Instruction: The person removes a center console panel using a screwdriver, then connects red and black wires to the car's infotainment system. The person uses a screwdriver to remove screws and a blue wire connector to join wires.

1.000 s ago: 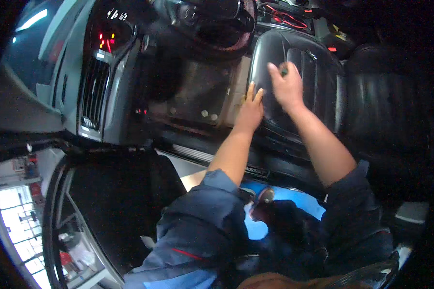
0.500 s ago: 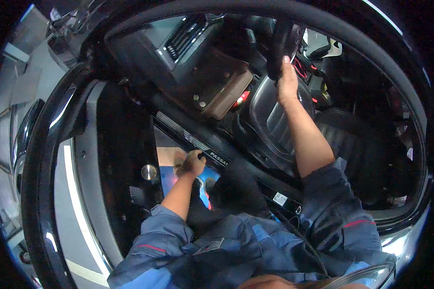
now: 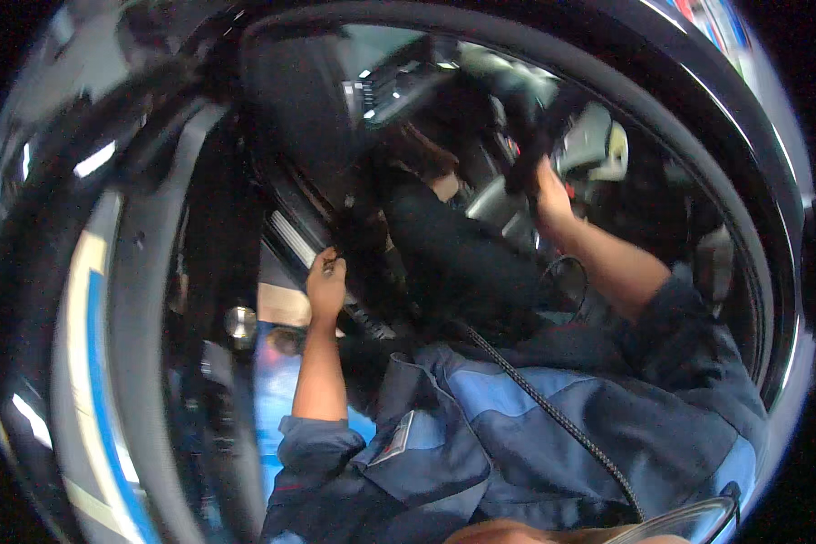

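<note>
One curled left hand (image 3: pixel 326 283) is held near the sill (image 3: pixel 292 241); whether anything is gripped cannot be told. The wheel (image 3: pixel 526 136), farther right, seems touched by the right hand (image 3: pixel 555 201), its grip blurred. The cord (image 3: pixel 544 399) might be snagged if turning is rushed.

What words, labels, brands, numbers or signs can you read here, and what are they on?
No text can be read in this view.
Label on the blue jacket: too small and blurred to read.
Pale marks on the door sill: too blurred to read.
</note>
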`<state>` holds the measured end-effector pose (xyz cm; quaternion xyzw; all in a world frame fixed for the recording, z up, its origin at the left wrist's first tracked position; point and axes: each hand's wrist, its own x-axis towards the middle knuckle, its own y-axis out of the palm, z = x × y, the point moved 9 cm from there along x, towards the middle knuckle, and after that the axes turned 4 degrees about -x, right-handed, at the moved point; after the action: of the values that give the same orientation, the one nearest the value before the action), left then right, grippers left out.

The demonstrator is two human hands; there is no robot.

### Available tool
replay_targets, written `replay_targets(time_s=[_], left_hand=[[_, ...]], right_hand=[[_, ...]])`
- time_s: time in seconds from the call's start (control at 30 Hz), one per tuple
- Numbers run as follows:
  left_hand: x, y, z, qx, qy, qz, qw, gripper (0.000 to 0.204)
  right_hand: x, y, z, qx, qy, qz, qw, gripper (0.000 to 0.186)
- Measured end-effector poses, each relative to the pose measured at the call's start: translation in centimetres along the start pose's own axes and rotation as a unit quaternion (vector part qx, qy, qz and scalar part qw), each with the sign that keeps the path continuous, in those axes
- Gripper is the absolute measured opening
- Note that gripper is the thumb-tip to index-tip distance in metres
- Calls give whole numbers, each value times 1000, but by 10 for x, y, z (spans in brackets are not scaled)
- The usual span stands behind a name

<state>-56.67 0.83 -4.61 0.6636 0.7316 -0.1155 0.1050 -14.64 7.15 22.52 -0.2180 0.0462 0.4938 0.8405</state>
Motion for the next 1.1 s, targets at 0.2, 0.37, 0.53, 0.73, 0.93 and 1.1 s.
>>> replay_targets(time_s=[0.2,0.37,0.53,0.73,0.93,1.1], left_hand=[[-11,41,35,-39,4,-220,975,35],[-55,54,51,27,101,-337,936,30],[-90,96,1,104,106,-263,953,32],[-113,203,-92,182,130,-147,964,27],[-132,414,-167,196,126,196,953,32],[-210,579,-151,204,137,502,829,60]], right_hand=[[19,-11,-17,26,-42,180,983,47],[46,-53,-59,102,-174,378,904,29],[117,-174,-153,-316,-203,292,880,25],[201,-257,-277,-386,33,313,867,37],[208,-249,-185,-387,-188,439,789,32],[302,-265,-84,-343,-287,319,835,32]])
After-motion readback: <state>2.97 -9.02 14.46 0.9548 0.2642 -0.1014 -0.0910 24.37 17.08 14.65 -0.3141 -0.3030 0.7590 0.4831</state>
